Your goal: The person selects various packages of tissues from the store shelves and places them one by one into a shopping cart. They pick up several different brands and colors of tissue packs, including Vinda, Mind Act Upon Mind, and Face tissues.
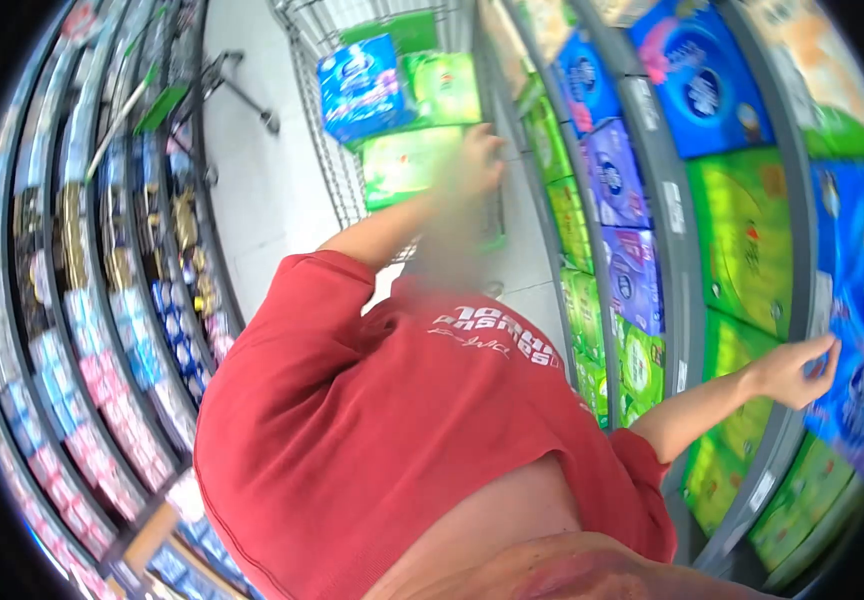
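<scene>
My left hand (480, 160) is at the right rim of a wire shopping cart (340, 195), its fingers curled over the edge. Inside the cart lie a blue tissue pack (360, 85) and green tissue packs (412, 160), right beside that hand. A grey smear hides my left wrist and part of the cart's near end. Out to the right, my right hand (797, 372) is at the shelf, thumb and fingertips pinched together. It overlaps the front of a blue tissue pack (857, 400); I cannot tell what is between the fingertips.
Shelves on the right hold green packs (749, 235), purple packs (620, 180) and a large blue pack (702, 75). Along the left, a shelf is filled with small pink and blue packages (117, 385). A dark wheeled stand (237, 90) is on the pale floor (272, 190).
</scene>
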The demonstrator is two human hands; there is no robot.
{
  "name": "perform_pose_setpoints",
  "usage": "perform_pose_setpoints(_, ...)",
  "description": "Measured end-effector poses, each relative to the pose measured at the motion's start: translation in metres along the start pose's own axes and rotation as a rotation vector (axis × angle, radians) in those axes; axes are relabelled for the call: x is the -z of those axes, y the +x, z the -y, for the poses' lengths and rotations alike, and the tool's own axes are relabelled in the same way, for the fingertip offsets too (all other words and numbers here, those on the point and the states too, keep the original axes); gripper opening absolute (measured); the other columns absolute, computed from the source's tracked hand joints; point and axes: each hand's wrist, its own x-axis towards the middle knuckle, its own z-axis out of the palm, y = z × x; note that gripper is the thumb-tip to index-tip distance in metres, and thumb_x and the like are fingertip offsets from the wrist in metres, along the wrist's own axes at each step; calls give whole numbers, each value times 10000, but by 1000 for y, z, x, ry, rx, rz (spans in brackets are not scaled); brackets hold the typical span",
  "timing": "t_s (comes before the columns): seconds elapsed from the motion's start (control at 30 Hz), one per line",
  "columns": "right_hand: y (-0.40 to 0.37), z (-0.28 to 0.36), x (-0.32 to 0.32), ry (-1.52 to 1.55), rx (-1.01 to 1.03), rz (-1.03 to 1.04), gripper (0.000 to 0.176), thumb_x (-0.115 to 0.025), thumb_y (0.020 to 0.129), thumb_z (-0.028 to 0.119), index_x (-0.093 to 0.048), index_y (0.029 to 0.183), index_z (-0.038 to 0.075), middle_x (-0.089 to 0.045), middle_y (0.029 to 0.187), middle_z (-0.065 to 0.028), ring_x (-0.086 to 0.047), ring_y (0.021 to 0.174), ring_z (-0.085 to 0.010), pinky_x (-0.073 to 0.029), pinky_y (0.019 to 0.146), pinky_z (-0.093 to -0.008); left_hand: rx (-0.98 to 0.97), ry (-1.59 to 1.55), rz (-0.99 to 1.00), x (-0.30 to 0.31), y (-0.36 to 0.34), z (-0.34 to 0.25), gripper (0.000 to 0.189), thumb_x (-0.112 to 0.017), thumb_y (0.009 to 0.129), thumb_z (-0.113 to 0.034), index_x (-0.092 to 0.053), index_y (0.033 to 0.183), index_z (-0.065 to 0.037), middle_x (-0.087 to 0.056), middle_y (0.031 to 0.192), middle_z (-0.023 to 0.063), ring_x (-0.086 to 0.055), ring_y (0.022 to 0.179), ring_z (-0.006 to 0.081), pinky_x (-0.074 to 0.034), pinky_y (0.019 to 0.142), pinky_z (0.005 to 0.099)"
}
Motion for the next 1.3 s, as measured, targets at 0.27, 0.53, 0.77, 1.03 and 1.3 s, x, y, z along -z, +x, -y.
perform_pose_setpoints(0.27, -260, 183, -126, 769, -310, 1415, 281, -673, 810, 137, -619, 1068, 42, -666, 933, -90, -613, 892, -185, -456, 810, -301, 580, 241, -171, 137, -39, 181, 435, -620, 709, -170, -594, 1102, 13, -545, 1175, 222, -530, 1086, 345, -424, 940, 388)
perform_pose_setpoints(0.53, -551, 357, -196, 783, -281, 1928, 722, -736, 708, 426, -514, 1176, -76, -599, 1121, -246, -612, 998, -308, -476, 841, -363, 644, 291, -304, 131, -2, 263, 588, -641, 710, -168, -480, 1216, 84, -441, 1295, 257, -444, 1198, 360, -366, 1006, 379)
perform_pose_setpoints(0.77, -571, 431, -225, 827, -928, 2263, 763, -802, 614, 446, -554, 1139, -49, -625, 1067, -142, -605, 965, -230, -449, 874, -321, 870, 103, -491, 128, 28, 271, 525, -576, 709, -140, -529, 1204, 30, -562, 1175, 239, -527, 1130, 344, -385, 976, 366)
perform_pose_setpoints(1.03, -565, 422, -239, 683, -1011, 2454, 812, -792, 598, 471, -546, 1192, -24, -569, 1188, -164, -504, 1143, -264, -333, 991, -384, 975, -64, -475, 136, 31, 269, 361, -556, 691, -119, -637, 1026, -11, -601, 1081, 222, -566, 1044, 330, -432, 897, 391)
perform_pose_setpoints(1.3, -534, 363, -212, 871, -1235, 2446, 602, -745, 723, 311, -533, 1175, -25, -612, 1098, -130, -601, 975, -223, -474, 855, -341, 938, -134, -351, 124, -5, 195, 415, -639, 734, -158, -583, 1111, 7, -657, 908, 143, -624, 745, 175, -473, 674, 275)
